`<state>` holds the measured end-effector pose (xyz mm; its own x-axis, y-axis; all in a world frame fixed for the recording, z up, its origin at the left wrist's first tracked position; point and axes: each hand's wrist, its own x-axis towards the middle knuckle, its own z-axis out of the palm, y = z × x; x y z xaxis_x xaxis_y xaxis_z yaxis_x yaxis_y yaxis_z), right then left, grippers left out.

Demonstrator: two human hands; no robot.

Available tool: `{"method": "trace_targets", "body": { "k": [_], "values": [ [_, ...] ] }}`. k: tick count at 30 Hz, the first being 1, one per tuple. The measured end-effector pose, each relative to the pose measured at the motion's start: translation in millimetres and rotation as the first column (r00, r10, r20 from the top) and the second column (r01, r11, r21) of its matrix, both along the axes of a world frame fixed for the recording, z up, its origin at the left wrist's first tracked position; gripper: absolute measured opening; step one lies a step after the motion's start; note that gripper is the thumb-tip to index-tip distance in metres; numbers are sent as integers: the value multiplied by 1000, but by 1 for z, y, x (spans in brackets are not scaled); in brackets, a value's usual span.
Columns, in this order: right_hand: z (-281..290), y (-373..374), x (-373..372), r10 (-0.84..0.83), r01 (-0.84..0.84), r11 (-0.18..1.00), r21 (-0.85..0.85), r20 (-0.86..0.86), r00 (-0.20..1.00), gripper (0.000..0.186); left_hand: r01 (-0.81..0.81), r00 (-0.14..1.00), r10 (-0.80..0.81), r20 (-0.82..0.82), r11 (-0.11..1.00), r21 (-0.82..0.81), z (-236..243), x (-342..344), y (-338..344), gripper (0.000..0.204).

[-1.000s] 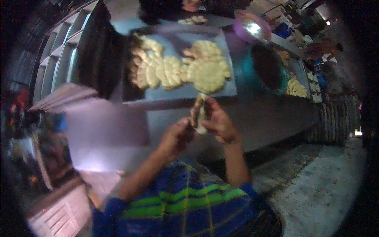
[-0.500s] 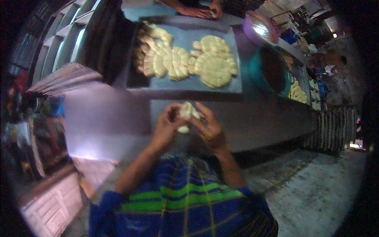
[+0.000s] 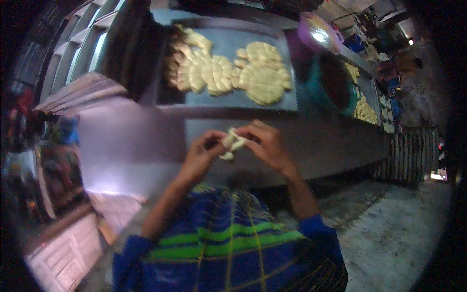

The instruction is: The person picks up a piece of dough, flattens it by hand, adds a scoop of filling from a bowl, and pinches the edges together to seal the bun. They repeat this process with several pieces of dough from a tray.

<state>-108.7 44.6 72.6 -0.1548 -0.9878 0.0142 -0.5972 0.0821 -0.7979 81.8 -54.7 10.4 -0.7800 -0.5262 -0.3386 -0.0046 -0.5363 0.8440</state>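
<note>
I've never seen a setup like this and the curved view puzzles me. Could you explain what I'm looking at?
There is no machine here: these are a person's own bare left hand and right hand. A wide fisheye camera worn on the head looks down, so straight edges bend. Both hands hold a small, pale yellow, dough-like piece between the fingers. Beyond them, on a smooth greyish table, a flat grey rectangular tray carries flat, pale yellow, rounded dough-like shapes. To its right are a round teal basin and a round pinkish-purple bowl.
</note>
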Motion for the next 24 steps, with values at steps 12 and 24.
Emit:
{"method": "trace_targets", "body": {
  "k": [12, 24],
  "values": [
    [-11, -2, 6, -235, 120, 965, 232, 572, 786, 19, 11, 994, 41, -97, 876, 483, -4, 2, -2, 48],
    [0, -3, -1, -248, -25, 951, 307, 810, 532, 27, 121, 990, -51, -132, 785, 608, 16, 2, -2, 45]
  ]
}}
